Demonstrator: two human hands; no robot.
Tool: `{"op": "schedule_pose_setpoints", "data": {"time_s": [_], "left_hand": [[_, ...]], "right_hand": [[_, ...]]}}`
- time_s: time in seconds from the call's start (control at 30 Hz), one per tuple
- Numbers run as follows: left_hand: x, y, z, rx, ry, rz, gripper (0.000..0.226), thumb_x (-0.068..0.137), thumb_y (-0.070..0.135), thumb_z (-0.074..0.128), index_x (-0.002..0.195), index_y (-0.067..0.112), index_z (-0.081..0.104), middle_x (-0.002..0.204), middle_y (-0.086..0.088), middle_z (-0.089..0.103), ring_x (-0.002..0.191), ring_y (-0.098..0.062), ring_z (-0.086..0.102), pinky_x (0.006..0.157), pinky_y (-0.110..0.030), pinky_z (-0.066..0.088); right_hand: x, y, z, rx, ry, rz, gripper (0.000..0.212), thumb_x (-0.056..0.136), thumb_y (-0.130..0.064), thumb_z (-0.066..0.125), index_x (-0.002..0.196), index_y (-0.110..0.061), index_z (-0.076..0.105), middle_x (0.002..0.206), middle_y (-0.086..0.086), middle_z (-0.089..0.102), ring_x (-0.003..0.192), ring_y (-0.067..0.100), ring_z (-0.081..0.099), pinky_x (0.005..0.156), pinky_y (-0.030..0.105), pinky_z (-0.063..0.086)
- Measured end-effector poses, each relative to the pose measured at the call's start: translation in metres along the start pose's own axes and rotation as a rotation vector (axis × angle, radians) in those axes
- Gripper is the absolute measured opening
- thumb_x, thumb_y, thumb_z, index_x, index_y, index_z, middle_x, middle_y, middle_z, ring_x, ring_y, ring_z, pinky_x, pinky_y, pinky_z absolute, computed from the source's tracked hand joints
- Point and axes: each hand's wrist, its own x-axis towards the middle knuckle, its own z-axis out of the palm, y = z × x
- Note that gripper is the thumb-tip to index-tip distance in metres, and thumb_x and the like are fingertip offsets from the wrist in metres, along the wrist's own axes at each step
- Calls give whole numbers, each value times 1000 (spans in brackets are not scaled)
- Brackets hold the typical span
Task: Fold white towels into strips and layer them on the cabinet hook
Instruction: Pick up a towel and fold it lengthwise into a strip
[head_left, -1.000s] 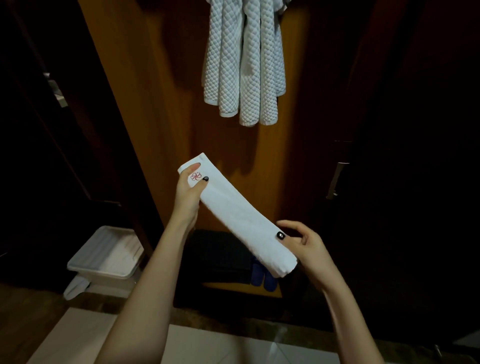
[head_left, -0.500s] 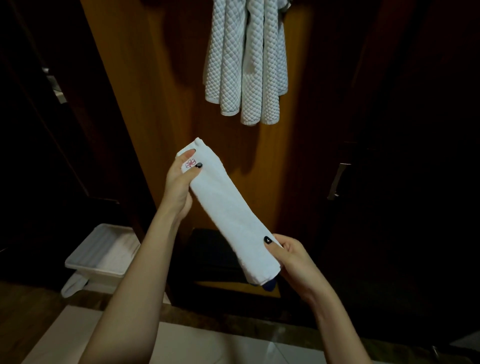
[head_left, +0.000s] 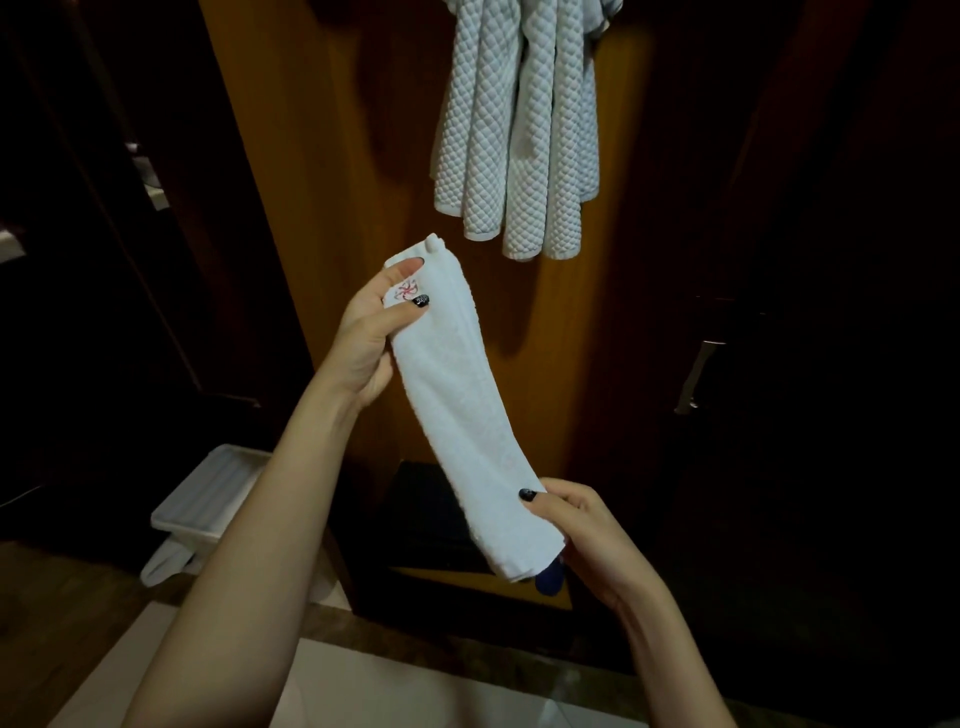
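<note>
Now, one white towel strip (head_left: 467, 415), folded long and narrow, is held in the air in front of the wooden cabinet panel (head_left: 322, 208). It runs steeply from upper left down to lower right, and one small red embroidered mark (head_left: 405, 289) shows near its upper end. Two hands hold it, one at each end. The left hand (head_left: 369, 338) pinches the upper end, thumb across the front beside the red mark and fingers behind. The right hand (head_left: 582, 530) grips the lower end, thumb on the front and fingers curled round the back. Just under that lower end a bit of something dark blue (head_left: 550, 579) peeks out; what it is I cannot tell.

Above the strip, near but apart from it, quilted pale towels (head_left: 519, 130) hang against the panel in about five lobes. How many separate towels these make cannot be told. One metal door handle (head_left: 696, 374) stands at the right in the dark, and one white lidded bin (head_left: 208, 493) sits low at the left on the floor.

Compared with a second ago, the strip has swung from a shallow slant to a much steeper one. The left hand has lifted the marked end higher and closer to the hanging towels, and the right hand has drawn the lower end down and inward. Both grips are unchanged.
</note>
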Motion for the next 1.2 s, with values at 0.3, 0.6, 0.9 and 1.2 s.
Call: {"op": "schedule_pose_setpoints", "data": {"time_s": [0.3, 0.6, 0.9, 1.2], "left_hand": [[10, -4, -5, 390, 168, 103, 43, 89, -2, 59, 122, 25, 56, 114, 8, 55, 102, -12, 60, 68, -17, 54], [18, -33, -10, 419, 291, 170, 40, 90, 0, 61, 123, 21, 52, 121, -1, 53, 102, -10, 57, 67, -12, 52], [32, -47, -8, 396, 308, 196, 43, 91, 0, 61, 130, 15, 50, 112, 8, 53, 99, -8, 58, 67, -12, 52], [60, -23, -3, 239, 261, 228, 37, 85, -11, 61, 109, 16, 66, 115, 0, 56, 103, -15, 61, 72, -20, 55]], "right_hand": [[8, -6, -14, -206, 144, -66, 44, 85, -40, 67, 67, -4, 49, 67, 5, 42, 63, 20, 40, 61, 35, 30], [12, -8, -36, -229, 369, -278, 21, 93, -3, 59, 104, -21, 58, 90, -11, 58, 76, 2, 55, 68, 16, 45], [21, -7, -51, -210, 343, -196, 19, 90, -7, 61, 90, -25, 70, 97, -21, 64, 92, -1, 58, 80, 34, 48], [66, -61, -82, -137, 590, -257, 28, 88, 8, 56, 87, -13, 75, 86, 2, 70, 78, 14, 63, 67, 26, 50]]}}
